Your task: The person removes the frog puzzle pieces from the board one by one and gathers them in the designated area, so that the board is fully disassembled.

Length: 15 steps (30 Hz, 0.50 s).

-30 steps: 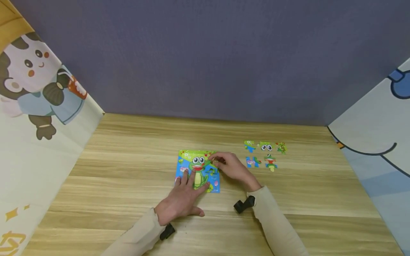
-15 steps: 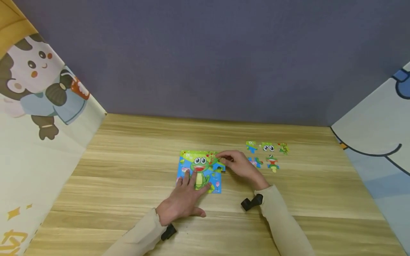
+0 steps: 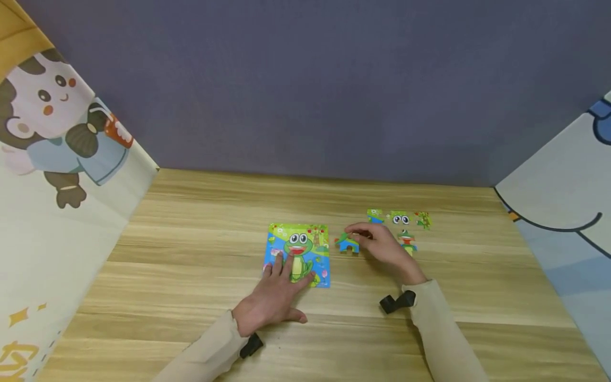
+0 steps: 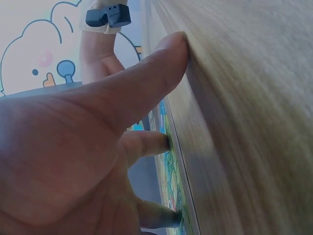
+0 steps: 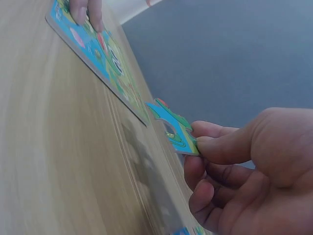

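A square frog puzzle board (image 3: 276, 245) lies flat on the wooden table. My left hand (image 3: 272, 297) rests on its lower part, fingers spread and straight, the tips pressing the picture and the thumb on the wood. Right of the board, my right hand (image 3: 384, 248) pinches a blue-and-green puzzle piece (image 3: 348, 243) between thumb and fingers. The right wrist view shows that puzzle piece (image 5: 173, 128) held above the table, apart from the board (image 5: 90, 54). In the left wrist view, fingertips of my left hand (image 4: 98, 142) touch the board.
Beyond my right hand lie loose pieces: a flower piece (image 3: 374, 215), an eyes piece (image 3: 400, 218), a red-and-green piece (image 3: 423, 220) and a mouth piece (image 3: 407, 241). A dark panel (image 3: 305, 95) rises behind the table (image 3: 210, 212); printed side walls flank it.
My right hand has lifted the puzzle piece off the board and carried it to the right, partly covering the loose pieces. My left hand has stayed on the board.
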Motion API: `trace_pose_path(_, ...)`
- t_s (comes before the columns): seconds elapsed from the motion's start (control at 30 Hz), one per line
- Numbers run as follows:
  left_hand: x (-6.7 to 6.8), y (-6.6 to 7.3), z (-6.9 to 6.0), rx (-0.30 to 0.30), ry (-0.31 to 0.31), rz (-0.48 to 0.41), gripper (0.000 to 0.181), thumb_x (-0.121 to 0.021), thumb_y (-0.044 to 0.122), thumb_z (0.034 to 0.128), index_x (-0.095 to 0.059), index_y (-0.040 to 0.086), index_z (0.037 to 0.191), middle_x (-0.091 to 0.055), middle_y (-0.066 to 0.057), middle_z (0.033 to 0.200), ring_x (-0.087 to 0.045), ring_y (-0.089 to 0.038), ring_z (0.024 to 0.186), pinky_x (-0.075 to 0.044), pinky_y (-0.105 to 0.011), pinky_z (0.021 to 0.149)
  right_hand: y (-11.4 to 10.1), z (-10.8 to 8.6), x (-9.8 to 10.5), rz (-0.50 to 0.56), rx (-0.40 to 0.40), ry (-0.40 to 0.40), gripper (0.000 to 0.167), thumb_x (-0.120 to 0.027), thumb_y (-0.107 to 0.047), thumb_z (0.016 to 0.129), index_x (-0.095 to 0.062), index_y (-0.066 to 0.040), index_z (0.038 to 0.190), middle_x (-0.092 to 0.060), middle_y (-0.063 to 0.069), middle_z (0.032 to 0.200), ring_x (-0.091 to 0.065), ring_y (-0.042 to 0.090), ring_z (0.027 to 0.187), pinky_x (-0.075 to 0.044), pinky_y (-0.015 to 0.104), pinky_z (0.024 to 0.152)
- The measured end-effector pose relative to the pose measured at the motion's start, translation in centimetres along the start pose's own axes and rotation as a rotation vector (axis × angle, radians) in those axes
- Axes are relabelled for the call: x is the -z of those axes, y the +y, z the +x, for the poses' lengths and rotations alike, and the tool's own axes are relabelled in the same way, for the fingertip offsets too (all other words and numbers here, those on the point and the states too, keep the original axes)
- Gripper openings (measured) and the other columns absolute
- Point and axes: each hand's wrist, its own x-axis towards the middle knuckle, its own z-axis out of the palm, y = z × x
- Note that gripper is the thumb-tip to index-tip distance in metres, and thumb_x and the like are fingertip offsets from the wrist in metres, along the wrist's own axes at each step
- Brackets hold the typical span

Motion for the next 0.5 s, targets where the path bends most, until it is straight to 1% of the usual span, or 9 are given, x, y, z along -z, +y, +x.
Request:
trace_pose_path(0.03,0.0,0.0,0.0,0.000,-0.001,-0.003,0.090,-0.075,0.063,0.0754,-0.042,0.030,0.152,-0.022,-0.035,0.160,-0.027,-0.056,0.146,-0.037,-0.064,0.113,0.1,-0.1,0.2,0.004,-0.018,-0.004,0.026,-0.057,-0.007,0.100,-0.070,-0.006,0.123,-0.070,0.014,0.126,-0.060,0.008,0.089,-0.048,0.023,0.073)
trace_pose_path(0.17,0.0,0.0,0.0,0.000,0.000,-0.005,0.090,-0.075,0.063,0.0754,-0.042,0.030,0.152,-0.022,-0.035,0.160,-0.026,-0.056,0.146,-0.037,-0.064,0.113,0.5,-0.5,1.0,0.014,-0.041,-0.006,0.027,-0.056,-0.005,0.101,-0.068,-0.004,0.124,-0.068,0.017,0.127,-0.056,0.009,0.083,-0.046,0.023,0.069)
trace_pose_path(0.37,0.0,-0.1,0.1,0.005,-0.014,-0.010,0.091,-0.075,0.063,0.0760,-0.040,0.030,0.153,-0.020,-0.035,0.161,-0.024,-0.056,0.147,-0.035,-0.064,0.115,1.4,-1.1,1.9,0.034,-0.065,0.005,0.028,-0.055,-0.005,0.101,-0.067,-0.001,0.126,-0.068,0.020,0.124,-0.059,0.003,0.085,-0.049,0.022,0.070)
trace_pose_path(0.5,0.0,-0.1,0.1,0.007,-0.018,-0.016,0.091,-0.075,0.062,0.0762,-0.040,0.030,0.154,-0.020,-0.035,0.161,-0.024,-0.056,0.147,-0.035,-0.064,0.115,1.8,-1.4,2.7,0.042,-0.081,0.023,0.027,-0.056,-0.005,0.101,-0.067,-0.001,0.125,-0.070,0.020,0.120,-0.057,0.005,0.081,-0.049,0.022,0.068)
